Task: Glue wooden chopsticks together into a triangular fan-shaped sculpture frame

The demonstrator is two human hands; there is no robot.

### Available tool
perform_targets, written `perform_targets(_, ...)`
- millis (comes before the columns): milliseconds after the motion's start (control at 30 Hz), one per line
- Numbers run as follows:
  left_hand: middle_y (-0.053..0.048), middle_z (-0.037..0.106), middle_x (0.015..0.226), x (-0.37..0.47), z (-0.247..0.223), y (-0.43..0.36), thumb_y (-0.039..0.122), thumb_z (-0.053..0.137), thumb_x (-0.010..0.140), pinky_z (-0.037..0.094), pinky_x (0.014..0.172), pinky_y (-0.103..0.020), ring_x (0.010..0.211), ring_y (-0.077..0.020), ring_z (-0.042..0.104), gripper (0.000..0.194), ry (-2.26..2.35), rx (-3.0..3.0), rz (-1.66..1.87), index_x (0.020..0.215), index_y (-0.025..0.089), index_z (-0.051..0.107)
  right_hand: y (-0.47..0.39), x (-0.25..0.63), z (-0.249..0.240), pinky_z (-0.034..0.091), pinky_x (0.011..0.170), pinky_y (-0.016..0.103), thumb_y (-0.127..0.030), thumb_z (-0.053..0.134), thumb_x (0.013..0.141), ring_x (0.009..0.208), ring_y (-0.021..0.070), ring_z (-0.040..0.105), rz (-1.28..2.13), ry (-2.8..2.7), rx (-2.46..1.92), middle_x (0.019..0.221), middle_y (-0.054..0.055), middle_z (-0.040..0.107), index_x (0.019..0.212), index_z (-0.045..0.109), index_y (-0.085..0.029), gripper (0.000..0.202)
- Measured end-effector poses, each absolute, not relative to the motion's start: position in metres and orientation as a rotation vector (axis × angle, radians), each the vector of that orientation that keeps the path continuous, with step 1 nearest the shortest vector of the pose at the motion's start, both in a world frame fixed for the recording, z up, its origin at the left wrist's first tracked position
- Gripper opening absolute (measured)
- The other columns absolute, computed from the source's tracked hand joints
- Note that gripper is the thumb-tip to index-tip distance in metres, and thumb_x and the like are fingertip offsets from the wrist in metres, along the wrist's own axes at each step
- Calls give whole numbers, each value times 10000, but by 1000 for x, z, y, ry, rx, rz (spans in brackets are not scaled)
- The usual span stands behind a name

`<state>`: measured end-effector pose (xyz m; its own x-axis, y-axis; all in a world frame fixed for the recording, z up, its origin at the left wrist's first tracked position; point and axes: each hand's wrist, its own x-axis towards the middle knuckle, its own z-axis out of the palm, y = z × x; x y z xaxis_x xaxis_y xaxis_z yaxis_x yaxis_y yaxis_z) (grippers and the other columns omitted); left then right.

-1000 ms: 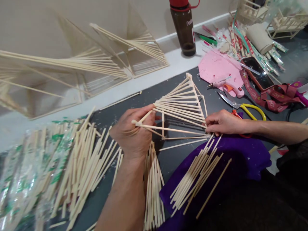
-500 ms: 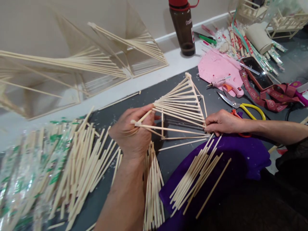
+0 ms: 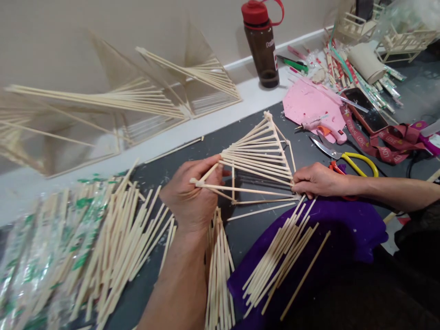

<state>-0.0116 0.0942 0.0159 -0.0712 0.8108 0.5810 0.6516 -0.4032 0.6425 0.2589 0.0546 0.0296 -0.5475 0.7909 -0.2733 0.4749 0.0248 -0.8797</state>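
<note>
A fan-shaped frame of pale wooden sticks (image 3: pixel 256 153) is between my hands above the dark table. My left hand (image 3: pixel 192 188) grips its narrow left end, where the fanned sticks meet. At the frame's lower right corner, the fingers of my right hand (image 3: pixel 314 179) pinch the stick ends. Loose sticks (image 3: pixel 280 256) lie on a purple cloth (image 3: pixel 347 220) just below my right hand. Another bundle of sticks (image 3: pixel 220 275) is beside my left forearm. One single stick (image 3: pixel 261 211) rests on the table under the frame.
Many sticks, some in plastic wrappers (image 3: pixel 82 229), cover the left side. Finished stick structures (image 3: pixel 137 98) stand along the wall. A bottle (image 3: pixel 263 50), a glue gun (image 3: pixel 330 130) on a pink sheet (image 3: pixel 299 101), yellow-handled scissors (image 3: pixel 357 162) and a phone (image 3: pixel 366 110) are beyond the frame.
The whole scene sits slightly lower in the view, showing more of the bottle's top. Both hands keep their hold on the frame, with hardly any other movement.
</note>
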Motion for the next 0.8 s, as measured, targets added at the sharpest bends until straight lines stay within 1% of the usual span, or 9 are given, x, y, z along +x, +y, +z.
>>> perform_targets(100, -19, 756, 835, -14, 11, 95, 293, 717, 835, 522, 501, -227, 589, -115, 673, 182, 1612, 2021, 1458, 974, 209, 799, 55, 259, 28, 386, 516, 188, -217, 547, 881, 496, 57, 513, 1527, -2008, -1309, 585, -52, 517, 673, 537, -166, 215)
perform_targets(233, -15, 732, 828, -14, 10, 94, 328, 715, 847, 512, 472, -221, 566, -114, 681, 205, 1573, 1925, 1427, 987, 197, 786, 55, 260, 25, 372, 483, 177, -240, 551, 880, 475, 54, 510, 1532, -1990, -1290, 571, -57, 521, 683, 552, -164, 211)
perform_targets(500, -4, 712, 807, -12, 11, 94, 334, 725, 844, 510, 470, -204, 567, -107, 683, 211, 1570, 1876, 1413, 991, 191, 775, 55, 260, 23, 376, 474, 175, -296, 526, 893, 471, 51, 507, 1523, -1993, -1260, 604, -49, 510, 680, 534, -166, 249)
perform_targets(633, -5, 704, 801, -11, 11, 94, 313, 732, 839, 510, 464, -202, 567, -112, 690, 207, 1545, 1853, 1431, 987, 175, 775, 55, 259, 23, 389, 486, 183, -306, 492, 916, 486, 62, 522, 1498, -2030, -1273, 635, -39, 501, 689, 519, -170, 266)
perform_targets(800, -3, 704, 798, -12, 11, 94, 314, 727, 836, 512, 467, -199, 564, -108, 688, 213, 1549, 1852, 1417, 986, 170, 770, 54, 258, 28, 390, 559, 194, -254, 463, 944, 526, 63, 496, 1343, -2168, -1234, 652, -36, 481, 673, 478, -176, 282)
